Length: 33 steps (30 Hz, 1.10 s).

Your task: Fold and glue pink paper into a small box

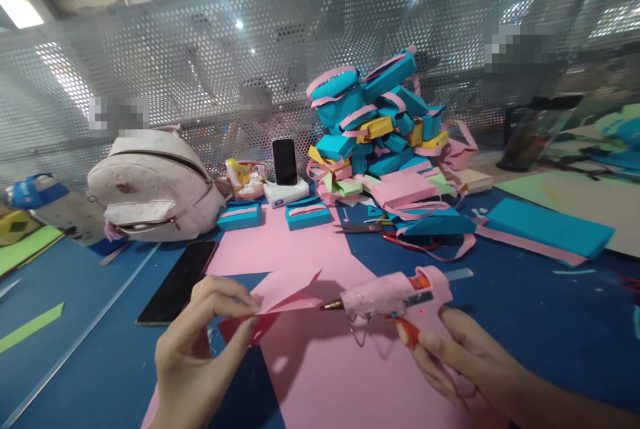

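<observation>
Between its thumb and fingers my left hand (205,335) pinches a folded piece of pink paper (287,287), lifted above the table at the centre. My right hand (455,349) is closed round the handle of a pink glue gun (380,295), its fingers at the orange trigger. The brass-coloured nozzle points left and is close to the paper's right edge; whether they touch I cannot tell. A clear glue stick (459,274) pokes out of the gun's back. Beneath both hands lies a large sheet of pink paper (350,375).
A tall pile of blue, pink and yellow paper boxes (385,129) stands behind, with scissors (360,229) in front. Two small blue boxes (307,215) sit left of it. A dark phone (177,282) lies near a white backpack (155,189). A long blue box (550,225) is at right.
</observation>
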Each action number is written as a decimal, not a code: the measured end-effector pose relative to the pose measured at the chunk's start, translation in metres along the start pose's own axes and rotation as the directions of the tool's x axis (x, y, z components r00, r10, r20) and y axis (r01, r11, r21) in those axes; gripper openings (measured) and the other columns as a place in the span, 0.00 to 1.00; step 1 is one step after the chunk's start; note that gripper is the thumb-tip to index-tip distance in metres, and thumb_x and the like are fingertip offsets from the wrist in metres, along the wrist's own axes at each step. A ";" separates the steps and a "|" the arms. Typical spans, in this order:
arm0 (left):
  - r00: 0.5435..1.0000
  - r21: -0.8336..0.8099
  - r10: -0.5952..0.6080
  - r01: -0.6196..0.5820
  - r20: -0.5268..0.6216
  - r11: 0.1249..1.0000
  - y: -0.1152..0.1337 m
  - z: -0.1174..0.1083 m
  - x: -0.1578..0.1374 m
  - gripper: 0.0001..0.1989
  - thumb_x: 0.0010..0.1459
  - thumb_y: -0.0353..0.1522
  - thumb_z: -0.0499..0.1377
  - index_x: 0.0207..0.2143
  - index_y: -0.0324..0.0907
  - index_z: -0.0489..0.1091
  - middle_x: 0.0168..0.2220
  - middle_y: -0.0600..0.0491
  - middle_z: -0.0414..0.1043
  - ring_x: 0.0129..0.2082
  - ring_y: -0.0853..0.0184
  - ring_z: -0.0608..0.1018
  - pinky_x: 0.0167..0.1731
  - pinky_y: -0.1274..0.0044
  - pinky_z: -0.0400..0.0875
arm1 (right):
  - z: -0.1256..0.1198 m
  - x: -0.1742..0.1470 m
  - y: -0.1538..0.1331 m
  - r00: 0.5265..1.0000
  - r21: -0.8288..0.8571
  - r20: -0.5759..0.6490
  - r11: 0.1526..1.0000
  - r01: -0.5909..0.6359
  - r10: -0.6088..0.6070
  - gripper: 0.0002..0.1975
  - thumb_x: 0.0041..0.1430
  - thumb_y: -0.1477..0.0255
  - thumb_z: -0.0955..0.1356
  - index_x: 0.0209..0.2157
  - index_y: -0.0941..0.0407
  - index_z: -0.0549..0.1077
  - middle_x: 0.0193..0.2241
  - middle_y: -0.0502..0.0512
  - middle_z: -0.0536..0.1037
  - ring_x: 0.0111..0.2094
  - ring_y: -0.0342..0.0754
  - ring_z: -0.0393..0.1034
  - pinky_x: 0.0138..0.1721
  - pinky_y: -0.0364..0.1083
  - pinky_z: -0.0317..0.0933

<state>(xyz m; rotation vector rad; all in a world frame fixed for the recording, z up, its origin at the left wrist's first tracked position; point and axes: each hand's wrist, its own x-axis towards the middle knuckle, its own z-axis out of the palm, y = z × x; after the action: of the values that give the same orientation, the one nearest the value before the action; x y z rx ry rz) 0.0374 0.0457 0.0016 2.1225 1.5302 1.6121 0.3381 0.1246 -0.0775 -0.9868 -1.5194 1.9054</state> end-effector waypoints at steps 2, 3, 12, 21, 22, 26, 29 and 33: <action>1.000 0.001 -0.006 0.006 -0.006 1.000 0.000 0.001 0.000 0.10 0.55 0.20 0.61 0.32 0.44 0.72 0.32 0.53 0.71 0.35 0.65 0.74 0.34 0.71 0.69 | 0.000 -0.002 0.000 0.999 0.042 0.023 0.999 0.025 -0.026 0.30 0.48 0.39 0.66 0.23 0.53 0.61 0.13 0.44 0.62 0.12 0.38 0.53 0.15 0.40 0.48; 1.000 0.002 -0.006 0.006 -0.010 1.000 0.001 0.001 0.000 0.10 0.55 0.20 0.61 0.31 0.44 0.72 0.32 0.53 0.71 0.35 0.65 0.74 0.33 0.71 0.69 | 0.001 -0.002 -0.001 0.999 0.058 0.015 0.997 0.045 -0.046 0.30 0.49 0.39 0.66 0.24 0.53 0.61 0.13 0.44 0.62 0.12 0.39 0.53 0.14 0.39 0.48; 0.999 0.009 0.005 -0.005 -0.053 1.000 -0.002 0.001 0.000 0.08 0.55 0.22 0.62 0.31 0.44 0.73 0.32 0.53 0.72 0.36 0.64 0.75 0.35 0.71 0.68 | -0.011 0.004 -0.035 0.911 -0.211 -0.038 0.894 0.394 -0.410 0.29 0.62 0.49 0.61 0.17 0.56 0.63 0.13 0.49 0.63 0.14 0.40 0.59 0.16 0.41 0.52; 0.996 0.034 0.051 -0.049 -0.074 0.998 0.004 0.002 0.003 0.06 0.54 0.24 0.62 0.29 0.44 0.73 0.31 0.54 0.74 0.35 0.64 0.76 0.38 0.71 0.68 | -0.046 -0.021 -0.063 0.871 -0.630 -0.173 0.732 0.260 -0.459 0.23 0.66 0.57 0.61 0.22 0.57 0.70 0.20 0.51 0.70 0.21 0.41 0.61 0.24 0.40 0.53; 0.995 0.040 0.057 -0.055 -0.077 0.998 0.004 0.002 0.004 0.06 0.54 0.24 0.61 0.28 0.44 0.73 0.31 0.54 0.74 0.35 0.64 0.76 0.39 0.71 0.68 | -0.048 -0.027 -0.062 0.867 -0.645 -0.196 0.726 0.239 -0.459 0.22 0.66 0.59 0.61 0.23 0.57 0.71 0.20 0.52 0.71 0.22 0.41 0.62 0.24 0.40 0.54; 0.995 0.022 0.069 -0.068 -0.078 0.997 0.006 0.002 0.007 0.06 0.54 0.24 0.60 0.29 0.44 0.73 0.31 0.54 0.75 0.36 0.64 0.77 0.41 0.71 0.68 | -0.056 -0.049 -0.049 0.835 -0.652 -0.291 0.736 0.185 -0.468 0.19 0.65 0.62 0.62 0.24 0.56 0.72 0.22 0.53 0.72 0.24 0.44 0.63 0.26 0.41 0.55; 0.995 -0.008 0.040 -0.040 -0.087 0.999 0.009 0.002 0.010 0.04 0.55 0.27 0.61 0.29 0.43 0.73 0.32 0.53 0.76 0.37 0.63 0.77 0.42 0.71 0.69 | -0.059 -0.065 -0.042 0.814 -0.695 -0.338 0.708 0.123 -0.472 0.20 0.66 0.61 0.61 0.24 0.56 0.72 0.22 0.53 0.72 0.23 0.43 0.63 0.26 0.41 0.55; 0.993 -0.061 -0.027 0.020 -0.118 0.998 0.012 0.003 0.013 0.01 0.55 0.29 0.61 0.30 0.42 0.73 0.34 0.52 0.76 0.39 0.63 0.78 0.43 0.71 0.70 | -0.062 -0.081 -0.038 0.818 -0.784 -0.345 0.621 0.019 -0.460 0.22 0.67 0.60 0.59 0.26 0.56 0.72 0.26 0.56 0.74 0.26 0.46 0.67 0.30 0.43 0.59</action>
<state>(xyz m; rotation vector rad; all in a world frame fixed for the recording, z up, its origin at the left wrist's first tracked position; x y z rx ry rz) 0.0465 0.0504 0.0163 2.0042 1.5119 1.7823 0.4348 0.1095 -0.0289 -1.3867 -1.9826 0.6306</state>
